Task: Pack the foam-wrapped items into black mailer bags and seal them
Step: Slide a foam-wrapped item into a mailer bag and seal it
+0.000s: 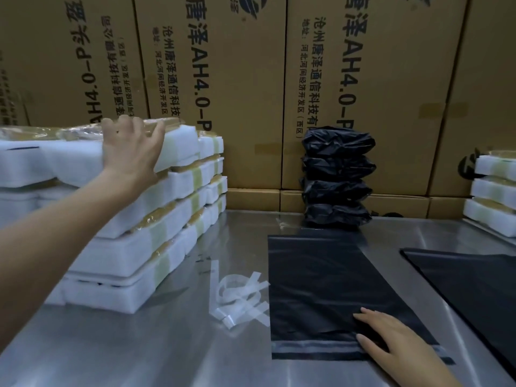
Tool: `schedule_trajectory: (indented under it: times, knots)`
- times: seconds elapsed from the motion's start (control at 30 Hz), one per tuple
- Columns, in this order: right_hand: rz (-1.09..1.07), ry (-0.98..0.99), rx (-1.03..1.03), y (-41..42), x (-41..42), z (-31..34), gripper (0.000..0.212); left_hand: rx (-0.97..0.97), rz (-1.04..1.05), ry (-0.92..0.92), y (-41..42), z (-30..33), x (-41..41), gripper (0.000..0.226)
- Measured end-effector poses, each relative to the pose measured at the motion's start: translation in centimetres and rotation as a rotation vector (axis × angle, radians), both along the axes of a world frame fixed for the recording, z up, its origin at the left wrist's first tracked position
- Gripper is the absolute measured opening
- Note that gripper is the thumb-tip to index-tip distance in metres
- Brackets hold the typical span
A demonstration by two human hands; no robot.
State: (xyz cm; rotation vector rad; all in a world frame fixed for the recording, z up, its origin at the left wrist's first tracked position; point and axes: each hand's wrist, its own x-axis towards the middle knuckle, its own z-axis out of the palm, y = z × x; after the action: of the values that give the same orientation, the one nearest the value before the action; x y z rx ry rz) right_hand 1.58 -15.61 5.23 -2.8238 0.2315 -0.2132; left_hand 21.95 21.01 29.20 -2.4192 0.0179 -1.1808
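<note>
A tall stack of white foam-wrapped items [145, 219] banded with yellowish tape stands at the left of the steel table. My left hand [131, 149] grips the end of the top foam-wrapped item [69, 160], fingers curled over its upper edge, and that item sits tilted on the stack. An empty black mailer bag [329, 286] lies flat in the middle of the table, its open end with the grey seal strip toward me. My right hand [391, 339] presses flat on the bag's near right corner, fingers straight.
Several packed black bags [337, 177] are stacked at the back against tall cardboard boxes [237, 79]. A second flat black mailer [474, 286] lies at the right, below another foam stack [494, 196]. Peeled clear liner strips [243, 297] litter the steel table [139, 353].
</note>
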Motion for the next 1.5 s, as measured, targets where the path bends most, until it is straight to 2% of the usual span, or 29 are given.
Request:
schedule_trajectory:
  times: [0.1,0.2,0.27,0.33,0.4,0.47,0.53,0.6,0.67,0.77,0.83,0.97,1.07,1.13,1.2,1.27,1.3,1.4,1.5]
  knots:
    - [-0.005,-0.012,-0.001,-0.1,0.0,-0.4,0.047,-0.045,-0.232,-0.057,-0.4,-0.4,-3.1,0.100]
    - [-0.002,-0.048,-0.017,-0.4,0.1,-0.4,0.042,-0.001,-0.453,-0.180,-1.9,-1.1,-7.1,0.101]
    - [-0.002,-0.230,0.068,-0.6,0.2,-0.1,0.026,0.068,-0.592,-0.255,-3.6,-2.2,-9.8,0.098]
    - [-0.051,-0.494,0.338,-0.9,-0.1,0.3,0.020,0.164,-0.735,-0.291,-5.6,-4.1,-12.2,0.096]
    - [-0.134,-0.594,0.760,-0.8,-0.6,1.1,0.023,0.259,-0.858,-0.289,-7.6,-6.6,-13.9,0.094]
    - [-0.188,-0.553,1.161,-1.3,-1.4,1.2,0.029,0.346,-0.953,-0.237,-9.8,-9.6,-15.0,0.095]
    - [-0.104,-0.416,1.464,-1.7,-2.3,1.0,0.051,0.441,-0.980,-0.157,-11.6,-12.7,-15.3,0.101]
    - [0.121,-0.290,1.630,-2.0,-3.8,0.6,0.068,0.499,-0.999,-0.098,-13.9,-15.4,-15.4,0.095]
    - [0.221,-0.279,1.748,-1.9,-4.9,0.8,0.060,0.518,-1.018,-0.076,-16.2,-17.4,-15.3,0.083]
    - [0.083,-0.368,1.824,-1.8,-5.2,1.4,0.045,0.418,-1.037,-0.032,-19.0,-18.7,-14.8,0.093]
    - [0.049,-0.458,1.856,-1.9,-5.2,1.6,0.046,0.220,-1.054,0.016,-20.1,-19.1,-14.3,0.102]
    - [-0.010,-0.546,1.914,-1.3,-5.4,1.5,0.048,-0.228,-1.166,0.074,-21.1,-20.7,-12.9,0.090]
    - [-0.059,-0.575,1.921,-1.2,-5.4,1.3,0.043,-0.459,-1.118,0.232,-20.9,-22.0,-11.9,0.103]
    - [-0.092,-0.625,1.925,-1.4,-5.7,1.1,0.043,-0.539,-1.054,0.437,-20.6,-22.9,-11.0,0.113]
    - [-0.110,-0.675,1.944,-1.5,-5.9,0.9,0.043,-0.556,-1.038,0.752,-20.2,-23.8,-10.2,0.111]
    - [-0.129,-0.707,1.963,-1.5,-6.1,1.0,0.043,-0.428,-1.000,1.013,-19.7,-24.3,-9.6,0.090]
    - [-0.138,-0.717,1.980,-1.5,-6.1,1.0,0.044,-0.319,-0.974,1.058,-19.5,-24.3,-9.5,0.075]
    - [-0.161,-0.715,2.041,-1.5,-6.3,1.1,0.051,-0.195,-0.938,1.032,-19.4,-23.7,-9.2,0.055]
    - [-0.161,-0.712,2.080,-1.4,-6.6,1.1,0.060,-0.080,-0.935,0.921,-20.1,-22.9,-9.3,0.042]
